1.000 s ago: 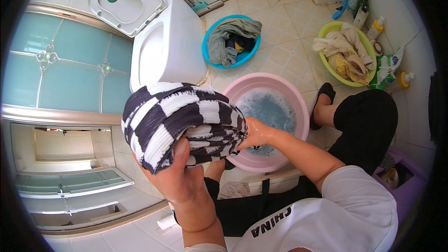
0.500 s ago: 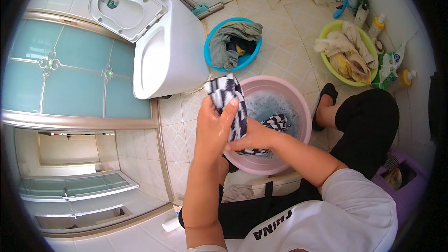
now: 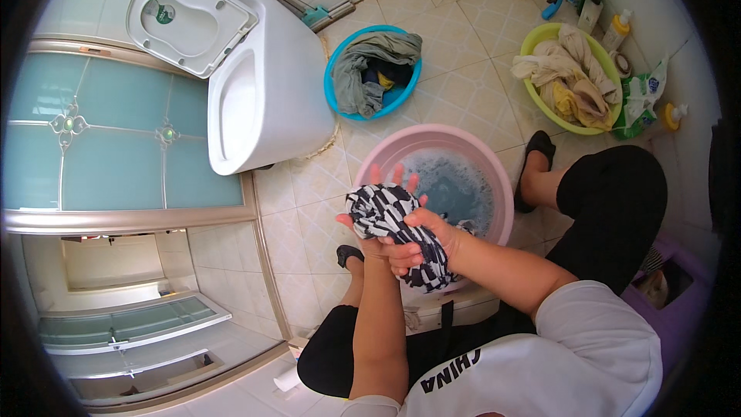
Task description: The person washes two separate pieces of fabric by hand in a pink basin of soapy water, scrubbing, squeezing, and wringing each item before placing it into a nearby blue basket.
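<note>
From where I'm standing: far L, toilet [image 3: 274, 100], lid up. Next along, blue basin [image 3: 400, 99] w/ grey-green laundry [image 3: 359, 69]. Nearer, a dark slipper [image 3: 349, 253] on the tiled floor [image 3: 297, 177].

Then the left hand [image 3: 373, 247]: palm up, fingers spread, nothing pinched; the checked cloth [image 3: 386, 212] (b&w, bunched) lies across it. Right hand [image 3: 441, 238] is wrapped round the cloth's mid-part, thumb on top, fingers closed on it. The bundle's over the near-L edge of the pink basin [image 3: 502, 193], sudsy water [image 3: 455, 185] beyond; can't tell if any end dips in.

Risk, imo: w/ L fingers open, only the R really grips. If the cloth's slick w/ suds, the L end could slide off onto the tiles. Drips outside the rim = slippery floor nr the feet. A hard tug on a loose end might also slosh the basin.

Further R: 2nd dark shoe [image 3: 538, 147] close to the pink rim, easy to splash; then lime basin [image 3: 577, 127] w/ pale clothes [image 3: 567, 69], bottles [image 3: 617, 31] by the wall, prob. out of reach of drips.
</note>
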{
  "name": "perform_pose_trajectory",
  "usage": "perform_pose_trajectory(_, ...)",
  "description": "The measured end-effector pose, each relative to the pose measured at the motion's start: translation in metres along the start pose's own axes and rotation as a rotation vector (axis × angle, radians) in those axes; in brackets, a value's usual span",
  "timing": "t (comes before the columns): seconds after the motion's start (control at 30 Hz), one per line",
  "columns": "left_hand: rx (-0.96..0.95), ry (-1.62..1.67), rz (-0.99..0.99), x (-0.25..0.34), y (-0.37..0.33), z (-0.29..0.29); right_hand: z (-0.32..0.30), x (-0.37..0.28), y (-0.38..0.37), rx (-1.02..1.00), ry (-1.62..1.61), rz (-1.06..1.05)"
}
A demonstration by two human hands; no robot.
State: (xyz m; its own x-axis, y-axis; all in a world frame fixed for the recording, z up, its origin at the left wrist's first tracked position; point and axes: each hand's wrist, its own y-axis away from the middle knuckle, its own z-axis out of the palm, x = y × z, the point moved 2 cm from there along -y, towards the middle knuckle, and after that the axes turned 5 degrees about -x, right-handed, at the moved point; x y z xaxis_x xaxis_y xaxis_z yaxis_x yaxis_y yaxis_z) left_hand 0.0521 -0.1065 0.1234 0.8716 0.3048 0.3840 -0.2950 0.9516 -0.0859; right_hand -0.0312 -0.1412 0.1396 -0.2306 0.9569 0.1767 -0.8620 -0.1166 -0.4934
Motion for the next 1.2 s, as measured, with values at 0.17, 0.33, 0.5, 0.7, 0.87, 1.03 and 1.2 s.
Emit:
perform_pose_trajectory(0.17, 0.053, 0.062, 0.133, 0.040, -0.008, -0.012, -0.012, 0.007, 0.001, 0.147, 0.113, 0.091)
perform_pose_trajectory(0.33, 0.711, -0.866, -0.093, 0.065, -0.014, 0.007, -0.022, 0.011, -0.005, 0.429, 0.389, 0.208)
perform_pose_trajectory(0.5, 0.803, -1.405, -0.184, 0.065, -0.020, -0.002, -0.032, 0.015, -0.006, 0.831, 0.689, 0.232)
perform_pose_trajectory(0.7, 0.603, -2.067, -0.230, 0.034, -0.023, 0.008, -0.051, 0.023, 0.002, 0.974, 0.848, 0.099)
perform_pose_trajectory(0.87, 0.574, -2.257, -0.380, 0.025, -0.023, 0.005, -0.087, 0.026, 0.017, 1.160, 1.067, 0.213)
perform_pose_trajectory(1.03, 0.810, -2.265, -0.332, 0.054, -0.006, -0.025, -0.028, 0.018, 0.003, 1.277, 1.600, 0.392)
perform_pose_trajectory(1.2, 0.885, -2.172, -0.711, 0.054, -0.006, -0.032, -0.009, 0.016, -0.001, 1.192, 1.875, 0.499)
